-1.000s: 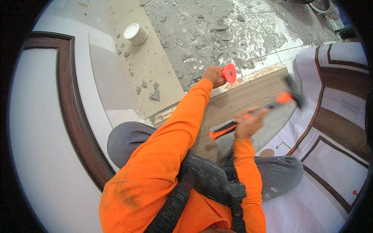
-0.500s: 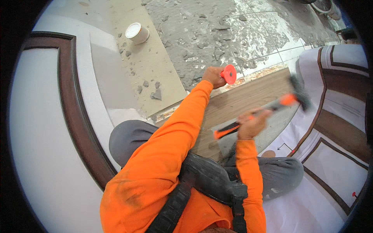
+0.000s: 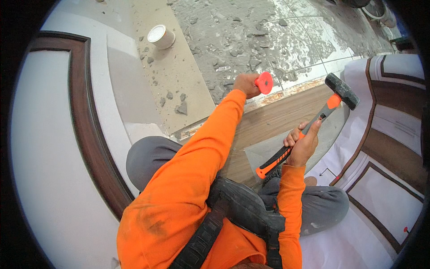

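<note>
My left hand [image 3: 247, 85] is closed round a chisel topped by a round red hand guard [image 3: 264, 83], held over the edge of broken tile and mortar [image 3: 277, 95] beside a wood-look floor strip [image 3: 264, 119]. The chisel's tip is hidden behind hand and guard. My right hand [image 3: 301, 142] grips a hammer with a black-and-orange handle and dark steel head [image 3: 341, 91]. The head is right of the red guard, apart from it, above the right part of the strip. A translucent sheet [image 3: 259, 150] lies under the hammer handle, near my legs.
A white bucket [image 3: 161, 38] stands on beige board [image 3: 188, 76] with rubble. Chipped grey mortar and white tile [image 3: 304, 40] cover the floor ahead. A dark-trimmed white panel [image 3: 53, 112] is at left, large printed paper [image 3: 385, 143] at right, containers [image 3: 376, 11] at far right.
The blurred hammer is now sharp, its head higher and its handle end lower, with my right hand shifted rightward. My left hand and the chisel are almost where they were.
</note>
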A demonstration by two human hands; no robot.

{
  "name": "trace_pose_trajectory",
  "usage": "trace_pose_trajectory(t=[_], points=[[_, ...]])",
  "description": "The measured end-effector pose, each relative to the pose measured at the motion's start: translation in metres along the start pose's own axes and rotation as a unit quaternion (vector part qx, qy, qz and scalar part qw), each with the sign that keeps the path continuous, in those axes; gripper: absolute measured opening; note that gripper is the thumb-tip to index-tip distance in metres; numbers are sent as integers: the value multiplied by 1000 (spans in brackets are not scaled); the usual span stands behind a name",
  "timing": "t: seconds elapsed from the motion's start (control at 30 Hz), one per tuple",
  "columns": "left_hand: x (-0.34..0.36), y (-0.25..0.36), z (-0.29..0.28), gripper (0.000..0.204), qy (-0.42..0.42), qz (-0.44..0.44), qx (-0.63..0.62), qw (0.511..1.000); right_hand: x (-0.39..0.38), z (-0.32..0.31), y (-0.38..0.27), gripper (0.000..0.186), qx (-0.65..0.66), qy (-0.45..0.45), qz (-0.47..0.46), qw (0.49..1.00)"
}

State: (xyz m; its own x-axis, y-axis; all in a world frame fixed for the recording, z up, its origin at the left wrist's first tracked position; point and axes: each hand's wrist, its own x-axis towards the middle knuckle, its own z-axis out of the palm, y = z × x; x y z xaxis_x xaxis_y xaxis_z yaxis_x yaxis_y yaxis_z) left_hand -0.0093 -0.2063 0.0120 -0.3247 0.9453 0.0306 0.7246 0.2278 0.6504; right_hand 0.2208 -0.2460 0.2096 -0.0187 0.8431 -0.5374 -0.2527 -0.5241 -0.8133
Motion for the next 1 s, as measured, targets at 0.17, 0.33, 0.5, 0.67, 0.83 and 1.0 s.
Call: trace_pose_trajectory(t=[0.17, 0.33, 0.5, 0.67, 0.83, 1.0], points=[[8, -8, -7, 31, 18, -34, -25, 999, 13, 7, 47, 53, -88, -61, 33, 994], [13, -6, -6, 29, 31, -17, -3, 999, 21, 27, 52, 51, -176, -158, 124, 964], [17, -13, -11, 29, 49, -35, -19, 998, 7, 42, -6, 55, -33, -72, -45, 996], [21, -7, -10, 28, 56, -29, -46, 997, 20, 43, 46, 59, -24, 22, -181, 983], [23, -18, -11, 28, 71, -7, -32, 997, 7, 46, 54, 55, -136, -125, 173, 968], [14, -22, -13, 29, 75, -31, -35, 996, 2, 40, -6, 57, -16, -44, -58, 997]])
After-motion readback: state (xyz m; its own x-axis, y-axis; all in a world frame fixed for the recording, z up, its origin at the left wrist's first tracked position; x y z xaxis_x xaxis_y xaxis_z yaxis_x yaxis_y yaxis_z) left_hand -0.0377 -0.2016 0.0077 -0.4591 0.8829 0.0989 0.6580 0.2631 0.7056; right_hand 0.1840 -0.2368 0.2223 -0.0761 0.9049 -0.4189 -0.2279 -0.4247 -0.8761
